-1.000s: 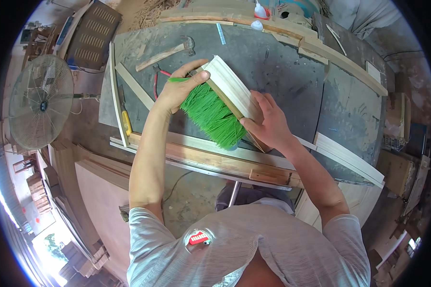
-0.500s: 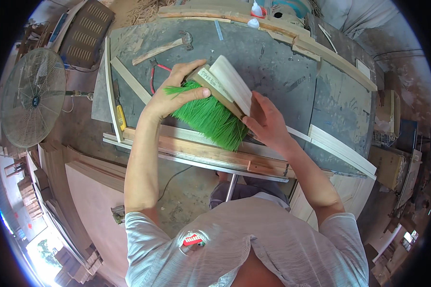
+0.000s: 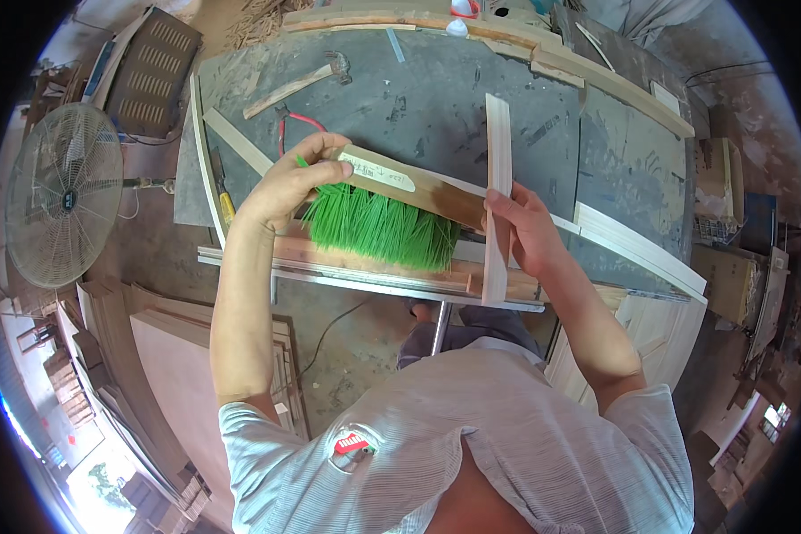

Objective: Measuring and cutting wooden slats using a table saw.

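Observation:
My left hand (image 3: 285, 182) is closed on one end of a brush head (image 3: 383, 231), a wooden block with a pale label and long green bristles hanging toward me. In my right hand (image 3: 532, 230) is a pale wooden strip (image 3: 499, 142), gripped near its middle with the thumb across its face. The strip stands crosswise at the right end of the brush block, close against it; whether the two touch is hard to tell. Both are held above the near edge of the grey worktable (image 3: 436, 116).
A hammer (image 3: 294, 91), red-handled pliers (image 3: 303, 118) and a yellow-handled tool (image 3: 227, 206) lie on the table's left side. Wooden strips (image 3: 632, 245) run along its edges. A large fan (image 3: 67, 198) stands at left, near stacked boards (image 3: 173, 356).
The strip has swung from lying slanted along the brush block to standing crosswise at its right end. The brush has turned nearly level, its bristles now pointing toward me.

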`<state>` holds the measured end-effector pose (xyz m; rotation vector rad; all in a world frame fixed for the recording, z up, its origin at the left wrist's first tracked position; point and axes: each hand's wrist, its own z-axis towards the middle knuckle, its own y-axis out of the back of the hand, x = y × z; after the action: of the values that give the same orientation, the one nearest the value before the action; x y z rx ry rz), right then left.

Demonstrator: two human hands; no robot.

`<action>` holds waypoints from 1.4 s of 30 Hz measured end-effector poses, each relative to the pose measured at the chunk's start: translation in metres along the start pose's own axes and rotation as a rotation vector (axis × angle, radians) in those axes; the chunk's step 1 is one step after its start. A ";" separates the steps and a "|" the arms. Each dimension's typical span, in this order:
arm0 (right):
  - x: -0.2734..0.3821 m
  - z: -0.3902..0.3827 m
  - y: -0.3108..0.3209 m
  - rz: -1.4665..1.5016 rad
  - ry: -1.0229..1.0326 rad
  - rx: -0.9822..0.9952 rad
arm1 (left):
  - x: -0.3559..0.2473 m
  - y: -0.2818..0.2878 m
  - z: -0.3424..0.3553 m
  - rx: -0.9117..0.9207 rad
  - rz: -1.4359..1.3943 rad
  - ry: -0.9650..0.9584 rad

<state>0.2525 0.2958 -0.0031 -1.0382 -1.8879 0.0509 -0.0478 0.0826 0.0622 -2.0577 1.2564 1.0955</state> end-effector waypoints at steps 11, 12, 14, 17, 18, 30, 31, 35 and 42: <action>-0.044 -0.057 -0.021 0.247 -0.213 -0.006 | 0.120 -0.014 -0.122 -0.250 -0.497 -0.096; -0.049 -0.057 -0.032 0.297 -0.172 -0.064 | 0.130 -0.021 -0.129 -0.240 -0.497 -0.162; -0.063 -0.053 -0.033 0.389 -0.128 0.003 | 0.145 -0.035 -0.136 -0.200 -0.498 -0.295; -0.072 -0.049 -0.059 0.324 -0.147 0.029 | 0.168 -0.042 -0.136 -0.070 -0.751 -0.335; -0.079 -0.044 -0.064 0.292 -0.161 0.034 | 0.176 -0.042 -0.134 -0.075 -0.765 -0.338; -0.106 -0.025 -0.074 0.015 -0.203 -0.058 | 0.207 -0.070 -0.139 -0.237 -0.208 -0.551; -0.104 -0.026 -0.083 0.017 -0.215 -0.057 | 0.209 -0.069 -0.142 -0.278 -0.043 -0.584; -0.102 -0.029 -0.091 0.010 -0.180 -0.087 | 0.202 -0.077 -0.138 -0.464 0.411 -0.606; -0.075 -0.015 -0.092 -0.685 -0.120 0.006 | 0.208 -0.063 -0.123 -0.486 0.245 -0.636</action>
<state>0.2196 0.1805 -0.0081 -0.3461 -2.2570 -0.2822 0.1083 -0.0830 -0.0414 -1.6394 0.9821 2.1288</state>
